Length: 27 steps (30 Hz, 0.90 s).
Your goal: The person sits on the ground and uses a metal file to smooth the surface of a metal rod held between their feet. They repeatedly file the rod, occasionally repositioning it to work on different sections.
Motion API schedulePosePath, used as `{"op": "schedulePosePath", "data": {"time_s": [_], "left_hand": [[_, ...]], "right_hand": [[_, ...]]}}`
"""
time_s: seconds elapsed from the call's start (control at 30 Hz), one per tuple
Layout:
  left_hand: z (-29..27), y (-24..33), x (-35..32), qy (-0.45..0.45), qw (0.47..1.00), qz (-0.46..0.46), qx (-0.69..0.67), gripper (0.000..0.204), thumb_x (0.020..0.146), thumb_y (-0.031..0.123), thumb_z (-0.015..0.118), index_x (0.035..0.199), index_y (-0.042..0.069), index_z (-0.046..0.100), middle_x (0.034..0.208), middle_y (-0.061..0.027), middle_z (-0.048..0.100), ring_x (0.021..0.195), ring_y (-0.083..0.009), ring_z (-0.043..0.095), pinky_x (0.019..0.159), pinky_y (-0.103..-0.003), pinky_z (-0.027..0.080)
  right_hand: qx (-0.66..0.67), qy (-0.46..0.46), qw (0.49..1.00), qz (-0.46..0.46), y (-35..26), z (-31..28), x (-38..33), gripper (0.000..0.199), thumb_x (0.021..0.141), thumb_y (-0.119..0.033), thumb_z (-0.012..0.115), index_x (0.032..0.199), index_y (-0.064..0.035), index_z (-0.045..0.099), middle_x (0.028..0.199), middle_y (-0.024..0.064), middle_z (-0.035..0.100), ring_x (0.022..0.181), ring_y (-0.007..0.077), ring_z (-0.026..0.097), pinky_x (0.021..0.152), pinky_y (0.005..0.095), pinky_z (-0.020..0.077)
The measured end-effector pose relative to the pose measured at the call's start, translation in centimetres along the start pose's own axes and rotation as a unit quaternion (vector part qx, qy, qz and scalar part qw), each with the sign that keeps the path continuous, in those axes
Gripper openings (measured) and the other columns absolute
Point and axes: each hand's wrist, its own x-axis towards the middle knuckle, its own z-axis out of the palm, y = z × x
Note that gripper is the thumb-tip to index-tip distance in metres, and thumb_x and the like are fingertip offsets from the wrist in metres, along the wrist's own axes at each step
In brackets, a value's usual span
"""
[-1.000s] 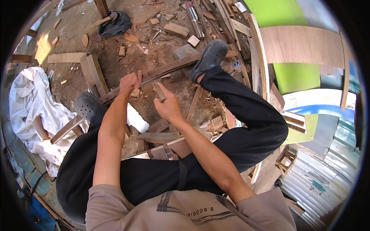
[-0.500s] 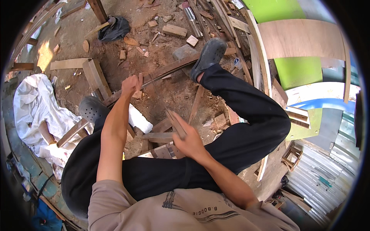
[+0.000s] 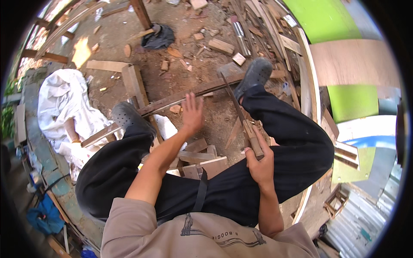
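Observation:
I sit over dirt ground with both legs spread. My left hand [image 3: 192, 112] reaches forward with its fingers apart, just above a long thin wooden strip [image 3: 170, 102] that runs across the ground between my two dark shoes [image 3: 124, 116]. It holds nothing. My right hand [image 3: 259, 162] rests near my right thigh and grips the wooden handle of a long knife [image 3: 248, 131]. The knife's narrow blade points away from me toward the far shoe [image 3: 257, 73].
Short wooden blocks [image 3: 202, 160] lie between my legs. A white cloth [image 3: 64, 103] is heaped at the left. Wood scraps and planks [image 3: 221, 45] litter the dirt ahead, near a dark bundle [image 3: 158, 38]. Green [image 3: 331, 17] and plywood [image 3: 355, 62] panels stand at the right.
My left hand has let go of the wooden strip and spread its fingers. My right hand has drawn back from the strip to my right thigh, with the long knife in it.

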Motion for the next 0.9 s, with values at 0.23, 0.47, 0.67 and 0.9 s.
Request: {"op": "schedulePosePath", "data": {"time_s": [0.23, 0.47, 0.67, 0.9], "left_hand": [[2.6, -1.0, -4.2, -0.171, 0.947, 0.247, -0.114, 0.034, 0.089, 0.034, 0.066, 0.111, 0.009, 0.066, 0.109, -0.0128, 0.068, 0.113, -0.0295, 0.062, 0.102, -0.05, 0.044], [-1.5, -9.2, -0.4, 0.046, 0.989, 0.139, -0.012, 0.037, 0.089, 0.031, 0.065, 0.12, 0.011, 0.056, 0.119, -0.0125, 0.057, 0.113, -0.0291, 0.054, 0.1, -0.044, 0.04], [-4.0, -11.7, 4.6, -0.143, 0.983, -0.101, -0.064, 0.075, 0.082, 0.059, 0.073, 0.134, 0.008, 0.054, 0.14, -0.0175, 0.055, 0.134, -0.035, 0.05, 0.104, -0.052, 0.045], [-1.9, -13.3, 6.9, -0.296, 0.945, -0.081, -0.11, 0.088, 0.075, 0.07, 0.076, 0.133, 0.007, 0.055, 0.122, -0.0215, 0.068, 0.116, -0.0368, 0.066, 0.094, -0.05, 0.053]], "right_hand": [[0.096, -0.047, 0.994, 0.014, -0.7, 3.0, -0.1, 0.067, 0.089, -0.002, 0.065, 0.151, 0.0084, 0.039, 0.139, 0.0243, 0.059, 0.122, 0.0235, 0.06, 0.103, 0.0326, 0.046], [0.086, -0.126, 0.988, -0.015, -1.0, 3.7, -1.8, 0.076, 0.089, 0.0, 0.063, 0.157, 0.0053, 0.029, 0.138, 0.0257, 0.057, 0.122, 0.0262, 0.06, 0.103, 0.0337, 0.0464], [0.103, -0.144, 0.984, -0.032, -1.1, 3.5, -2.8, 0.079, 0.088, 0.003, 0.057, 0.16, 0.0023, 0.024, 0.093, 0.0126, 0.071, 0.085, 0.0163, 0.068, 0.081, 0.0294, 0.0535], [0.049, -0.159, 0.984, -0.06, -0.1, 3.8, -2.5, 0.074, 0.089, 0.002, 0.056, 0.158, 0.0035, 0.029, 0.085, 0.0109, 0.072, 0.079, 0.0147, 0.068, 0.075, 0.0272, 0.0538]]}}
